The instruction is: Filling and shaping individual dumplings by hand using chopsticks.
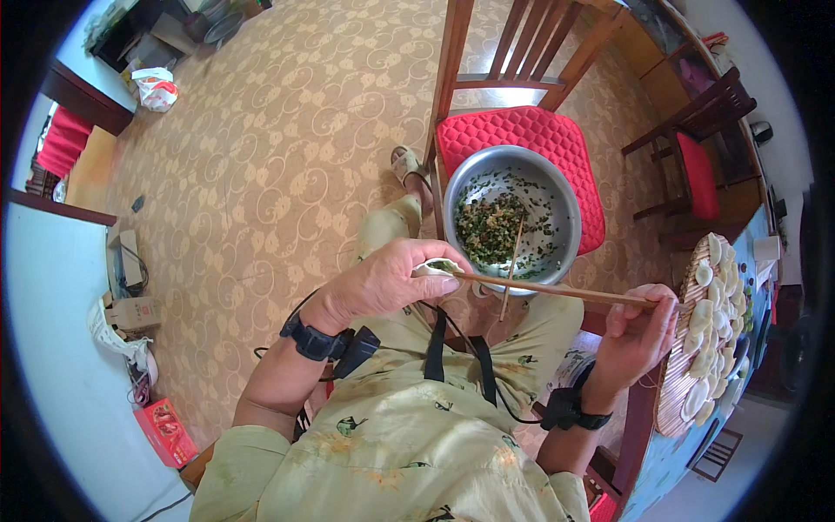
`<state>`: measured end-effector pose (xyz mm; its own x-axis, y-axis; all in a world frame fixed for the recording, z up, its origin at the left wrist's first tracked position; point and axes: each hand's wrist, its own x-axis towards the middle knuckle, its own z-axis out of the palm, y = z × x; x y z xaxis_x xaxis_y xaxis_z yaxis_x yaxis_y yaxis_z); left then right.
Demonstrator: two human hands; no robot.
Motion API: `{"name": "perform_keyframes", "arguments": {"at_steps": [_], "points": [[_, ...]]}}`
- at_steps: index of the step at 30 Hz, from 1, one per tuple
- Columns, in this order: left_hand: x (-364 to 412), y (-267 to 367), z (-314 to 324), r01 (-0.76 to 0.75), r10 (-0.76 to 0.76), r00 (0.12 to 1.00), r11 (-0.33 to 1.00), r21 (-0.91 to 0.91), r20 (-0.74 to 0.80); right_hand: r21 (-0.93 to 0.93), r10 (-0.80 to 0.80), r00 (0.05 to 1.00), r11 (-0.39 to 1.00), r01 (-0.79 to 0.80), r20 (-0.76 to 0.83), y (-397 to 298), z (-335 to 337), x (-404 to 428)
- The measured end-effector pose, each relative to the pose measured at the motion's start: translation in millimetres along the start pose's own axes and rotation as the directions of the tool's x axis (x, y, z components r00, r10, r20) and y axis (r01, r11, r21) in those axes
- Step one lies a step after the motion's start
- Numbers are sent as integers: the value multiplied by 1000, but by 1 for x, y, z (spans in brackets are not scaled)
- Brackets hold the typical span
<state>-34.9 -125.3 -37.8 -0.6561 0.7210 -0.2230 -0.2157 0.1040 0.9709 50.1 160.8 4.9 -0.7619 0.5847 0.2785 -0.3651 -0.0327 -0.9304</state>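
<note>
Cupped in my left hand is a dumpling wrapper folded around some green filling. My right hand grips a wooden chopstick, whose far tip reaches the wrapper's edge. Whether a second stick lies along it I cannot tell. Beyond my hands, a steel bowl stands on a chair and holds chopped green and brown filling. Another thin chopstick leans in the bowl, its end sticking out over the near rim.
The bowl's chair has a red quilted cushion. To my right, a woven tray bearing many folded dumplings rests on a blue-covered table. A dark chair stands farther right. Cardboard boxes line the left wall.
</note>
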Motion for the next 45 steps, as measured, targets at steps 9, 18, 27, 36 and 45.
{"name": "perform_keyframes", "arguments": {"at_steps": [9,18,27,36,45], "points": [[6,2,4,-66,66,998,998,-18,-6,-9,38,999,999,-38,-12,7,2,-1],[2,-3,0,-66,61,996,995,-78,-66,50,11,996,999,-7,-86,16,-13,5],[5,21,11,-172,173,981,985,23,-91,-575,128,598,485,658,792,97,13,-22],[10,34,26,-162,167,980,985,-51,104,-46,172,748,981,-186,641,34,53,-26],[22,21,29,-265,229,949,952,151,219,-160,7,786,980,117,618,26,53,-30]]}}
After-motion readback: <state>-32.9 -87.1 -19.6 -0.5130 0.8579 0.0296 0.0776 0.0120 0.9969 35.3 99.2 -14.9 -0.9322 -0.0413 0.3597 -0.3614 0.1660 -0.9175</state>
